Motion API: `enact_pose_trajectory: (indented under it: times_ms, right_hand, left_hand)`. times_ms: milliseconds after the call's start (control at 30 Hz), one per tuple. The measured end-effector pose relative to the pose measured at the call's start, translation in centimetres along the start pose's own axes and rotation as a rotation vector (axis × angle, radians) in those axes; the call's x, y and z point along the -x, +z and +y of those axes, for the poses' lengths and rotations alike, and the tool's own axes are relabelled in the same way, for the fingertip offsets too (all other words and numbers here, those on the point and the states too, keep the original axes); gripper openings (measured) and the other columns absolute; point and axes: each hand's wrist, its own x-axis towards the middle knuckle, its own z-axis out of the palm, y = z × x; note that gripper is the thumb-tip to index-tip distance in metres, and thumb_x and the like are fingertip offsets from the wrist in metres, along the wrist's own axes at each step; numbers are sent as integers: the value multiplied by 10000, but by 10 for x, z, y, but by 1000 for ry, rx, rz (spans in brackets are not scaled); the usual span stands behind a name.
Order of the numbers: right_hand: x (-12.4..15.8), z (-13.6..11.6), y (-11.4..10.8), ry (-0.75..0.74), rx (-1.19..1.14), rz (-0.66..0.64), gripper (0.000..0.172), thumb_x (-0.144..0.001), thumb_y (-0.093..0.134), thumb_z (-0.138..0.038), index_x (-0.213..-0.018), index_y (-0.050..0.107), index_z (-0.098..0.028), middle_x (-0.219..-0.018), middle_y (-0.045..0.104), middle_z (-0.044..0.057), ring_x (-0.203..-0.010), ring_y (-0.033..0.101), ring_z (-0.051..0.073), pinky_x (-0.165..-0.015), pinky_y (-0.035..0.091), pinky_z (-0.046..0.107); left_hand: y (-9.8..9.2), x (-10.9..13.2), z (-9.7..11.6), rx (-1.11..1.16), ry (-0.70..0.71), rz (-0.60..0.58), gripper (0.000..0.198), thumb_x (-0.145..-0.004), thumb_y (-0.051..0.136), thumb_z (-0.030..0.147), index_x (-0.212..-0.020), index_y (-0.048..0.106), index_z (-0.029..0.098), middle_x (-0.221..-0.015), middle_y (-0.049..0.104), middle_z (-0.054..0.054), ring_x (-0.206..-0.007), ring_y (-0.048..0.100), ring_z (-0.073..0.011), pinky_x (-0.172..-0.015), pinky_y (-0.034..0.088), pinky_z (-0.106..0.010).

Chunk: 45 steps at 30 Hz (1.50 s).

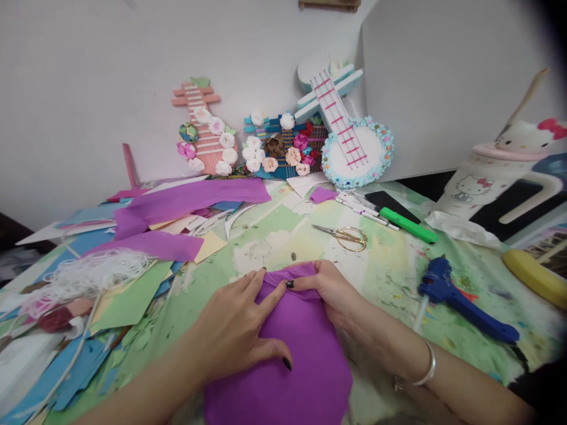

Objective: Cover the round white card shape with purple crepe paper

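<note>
Purple sheet (287, 383): nearest, between the forearms, far edge folded. Left hand (239, 313): palm down over the sheet, grip spread, thumb well apart from fingers. Right hand (330, 284): reaching inward, grip closed, thumb and fingers pinching the fold. Bench (206, 295): green patterned covering, paint-marked. Blue glue gun (469, 308), right; paper scraps (137, 295), left; gold-handled scissors (335, 231), beyond the hands. Decorated model instruments (336, 121), rear, before a pale wall (110, 77).
</note>
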Motion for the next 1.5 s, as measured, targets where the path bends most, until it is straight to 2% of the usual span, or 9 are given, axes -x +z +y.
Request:
enact_pose_trajectory:
  times_ms: [133, 233, 367, 433, 567, 767, 1133, 1300, 1500]
  right_hand:
    - [1, -2, 0, 41, -35, -6, 229, -491, 655, -58, -706, 687, -129, -610, 655, 8, -543, 538, 109, -596, 425, 261]
    - [1, -2, 1, 10, -58, 28, 263, -478, 658, -56, -721, 711, -140, -614, 663, 0, -534, 523, 96, -586, 403, 246]
    - [-1, 2, 3, -49, -24, 1, 283, -493, 665, -101, -764, 738, -145, -593, 661, 1, -539, 522, 102, -580, 376, 245]
    - [-2, 4, 3, -97, 27, 20, 282, -504, 663, -118, -771, 747, -153, -583, 652, -4, -553, 517, 107, -586, 365, 249]
    - [-3, 7, 1, -172, 106, 103, 245, -517, 645, -131, -737, 752, -159, -551, 615, -24, -509, 436, 84, -547, 314, 243]
    - [2, 4, 1, -255, 210, 177, 301, -526, 684, -146, -824, 723, -154, -700, 672, 2, -571, 507, 107, -553, 366, 238]
    - [15, 2, -14, -128, 112, -40, 465, -542, 516, -28, -975, 579, -187, -740, 701, -7, -540, 550, 100, -508, 348, 201]
    - [15, 6, -15, -244, 226, 15, 533, -546, 444, 5, -1016, 568, -213, -802, 722, -10, -645, 608, 134, -550, 391, 211]
    - [21, 13, -9, -496, 521, 136, 684, -662, 402, 23, -1277, 489, -263, -1066, 702, 12, -977, 640, 187, -837, 458, 325]
  left_hand:
    - [1, 8, 1, 71, -3, 49, 891, -709, 388, 787, -1346, 475, 171, -1218, 550, -285, -1096, 563, -407, -834, 500, -533]
    - [-4, 5, -6, 204, -29, 34, 686, -774, 471, 680, -1320, 503, 267, -1249, 561, -215, -1105, 563, -377, -870, 471, -542]
    - [-9, -24, -32, 578, -330, -7, 509, -857, 513, 411, -1341, 469, 262, -1029, 708, -89, -911, 667, -247, -826, 506, -404]
    - [-6, -47, -47, 821, -405, -149, 524, -785, 602, 327, -1276, 542, 154, -975, 723, -101, -865, 679, -233, -795, 514, -343]
    - [8, -85, -66, 1276, -253, -561, 429, -704, 701, 322, -1074, 667, 109, -917, 732, -107, -811, 685, -237, -679, 516, -276]
    - [28, -95, -63, 1729, -34, -739, 336, -686, 749, 213, -1010, 690, 144, -962, 720, -57, -845, 665, -158, -748, 502, -218]
    - [47, -97, -54, 1847, -82, -882, 416, -687, 730, 151, -1094, 643, 172, -1071, 691, -44, -894, 655, -148, -786, 514, -228]
    - [56, -107, -54, 1882, -17, -986, 505, -651, 743, 137, -1138, 612, 166, -1111, 672, -68, -936, 648, -172, -813, 506, -261]
    - [66, -108, -50, 1906, 122, -897, 436, -664, 730, 137, -1092, 644, 155, -1076, 682, -35, -985, 615, -142, -873, 449, -213]
